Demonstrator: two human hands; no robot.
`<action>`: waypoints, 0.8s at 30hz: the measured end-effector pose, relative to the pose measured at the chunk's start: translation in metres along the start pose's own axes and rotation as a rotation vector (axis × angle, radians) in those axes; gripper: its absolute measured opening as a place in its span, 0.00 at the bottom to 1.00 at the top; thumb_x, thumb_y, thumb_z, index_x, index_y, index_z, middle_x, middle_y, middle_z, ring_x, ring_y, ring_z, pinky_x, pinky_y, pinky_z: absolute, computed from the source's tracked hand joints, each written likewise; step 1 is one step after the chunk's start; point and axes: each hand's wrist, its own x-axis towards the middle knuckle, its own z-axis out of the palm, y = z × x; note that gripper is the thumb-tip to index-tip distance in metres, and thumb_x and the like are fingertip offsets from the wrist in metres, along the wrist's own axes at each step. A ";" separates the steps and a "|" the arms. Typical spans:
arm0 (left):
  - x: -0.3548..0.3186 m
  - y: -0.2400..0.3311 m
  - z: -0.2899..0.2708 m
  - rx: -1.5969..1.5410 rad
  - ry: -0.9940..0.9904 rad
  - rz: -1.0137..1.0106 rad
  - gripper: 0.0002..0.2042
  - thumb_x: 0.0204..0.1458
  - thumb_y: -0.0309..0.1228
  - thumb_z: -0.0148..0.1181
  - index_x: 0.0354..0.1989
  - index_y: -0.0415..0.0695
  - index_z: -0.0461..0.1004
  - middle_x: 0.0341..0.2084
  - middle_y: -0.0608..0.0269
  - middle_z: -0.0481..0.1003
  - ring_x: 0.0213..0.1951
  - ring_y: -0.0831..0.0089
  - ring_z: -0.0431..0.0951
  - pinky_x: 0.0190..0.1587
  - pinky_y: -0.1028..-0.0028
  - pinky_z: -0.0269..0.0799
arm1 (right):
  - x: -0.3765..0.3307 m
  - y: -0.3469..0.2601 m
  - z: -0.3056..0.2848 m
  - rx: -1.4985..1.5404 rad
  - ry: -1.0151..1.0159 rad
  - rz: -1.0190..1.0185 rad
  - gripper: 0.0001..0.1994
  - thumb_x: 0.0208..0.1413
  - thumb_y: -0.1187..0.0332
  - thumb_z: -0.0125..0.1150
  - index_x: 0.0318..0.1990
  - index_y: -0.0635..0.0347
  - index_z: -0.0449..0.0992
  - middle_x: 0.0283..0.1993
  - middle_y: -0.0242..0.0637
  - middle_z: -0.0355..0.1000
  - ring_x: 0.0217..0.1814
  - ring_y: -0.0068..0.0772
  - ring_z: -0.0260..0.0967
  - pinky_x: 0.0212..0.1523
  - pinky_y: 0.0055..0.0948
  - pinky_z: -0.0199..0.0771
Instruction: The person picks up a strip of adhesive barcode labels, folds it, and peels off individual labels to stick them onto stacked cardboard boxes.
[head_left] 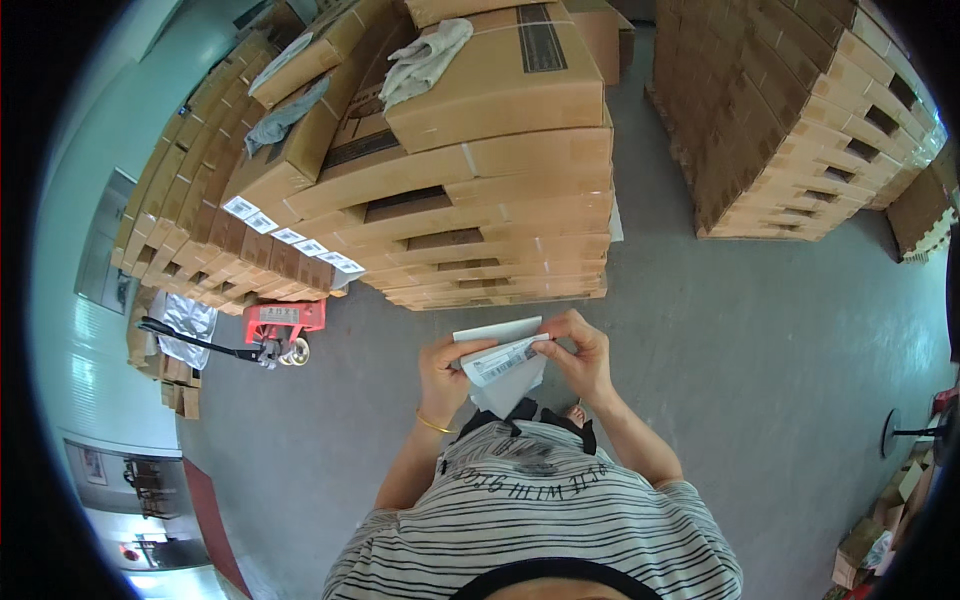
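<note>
Gripped by left hand [443,378] and right hand [585,352]: barcode label sheets [503,362], held before the striped T-shirt [535,520].
Ahead, the way is blocked by stacked cardboard cartons [530,205]; at left, a red pallet jack [285,316] is seen.

The grey floor [720,340] carries a central carton stack [480,190], another carton stack [770,130] toward the right, a red pallet truck [287,318] at left, and a black round-based stand [889,434] at far right.
</note>
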 end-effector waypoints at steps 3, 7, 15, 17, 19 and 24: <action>0.001 0.004 0.005 -0.033 0.010 -0.033 0.10 0.41 0.21 0.66 0.34 0.42 0.82 0.30 0.56 0.80 0.33 0.71 0.80 0.34 0.78 0.73 | 0.000 -0.005 -0.009 -0.013 -0.023 0.045 0.06 0.48 0.72 0.68 0.31 0.64 0.77 0.31 0.34 0.72 0.34 0.26 0.68 0.37 0.24 0.68; 0.000 0.008 0.010 -0.121 -0.002 -0.041 0.09 0.41 0.18 0.64 0.33 0.40 0.82 0.30 0.57 0.80 0.33 0.73 0.80 0.34 0.78 0.73 | -0.002 -0.008 -0.015 -0.066 -0.010 0.025 0.07 0.49 0.70 0.68 0.30 0.63 0.77 0.28 0.33 0.72 0.32 0.25 0.68 0.34 0.24 0.67; 0.008 0.009 0.027 -0.142 0.036 -0.149 0.10 0.42 0.17 0.62 0.34 0.39 0.81 0.30 0.57 0.80 0.34 0.72 0.80 0.37 0.78 0.74 | 0.004 -0.025 -0.031 -0.106 0.014 0.028 0.12 0.50 0.75 0.65 0.43 0.64 0.75 0.31 0.33 0.73 0.34 0.22 0.68 0.39 0.24 0.69; 0.011 0.012 0.029 -0.153 0.033 -0.088 0.09 0.43 0.17 0.63 0.34 0.39 0.81 0.31 0.57 0.81 0.34 0.73 0.80 0.37 0.77 0.74 | 0.004 -0.028 -0.036 -0.134 0.004 0.035 0.14 0.50 0.76 0.65 0.45 0.63 0.74 0.31 0.33 0.73 0.34 0.23 0.68 0.39 0.25 0.70; 0.010 0.011 0.033 -0.168 0.026 -0.087 0.08 0.43 0.19 0.64 0.34 0.39 0.81 0.30 0.57 0.80 0.34 0.73 0.80 0.36 0.77 0.74 | 0.004 -0.031 -0.040 -0.231 -0.011 -0.044 0.14 0.49 0.76 0.65 0.45 0.62 0.74 0.31 0.34 0.72 0.33 0.25 0.69 0.39 0.27 0.71; 0.009 0.012 0.040 -0.129 -0.004 -0.068 0.08 0.42 0.19 0.65 0.33 0.38 0.81 0.29 0.58 0.80 0.32 0.74 0.80 0.36 0.78 0.74 | -0.002 -0.021 -0.048 -0.283 0.017 -0.160 0.16 0.47 0.76 0.67 0.45 0.61 0.75 0.29 0.37 0.72 0.30 0.31 0.71 0.35 0.29 0.72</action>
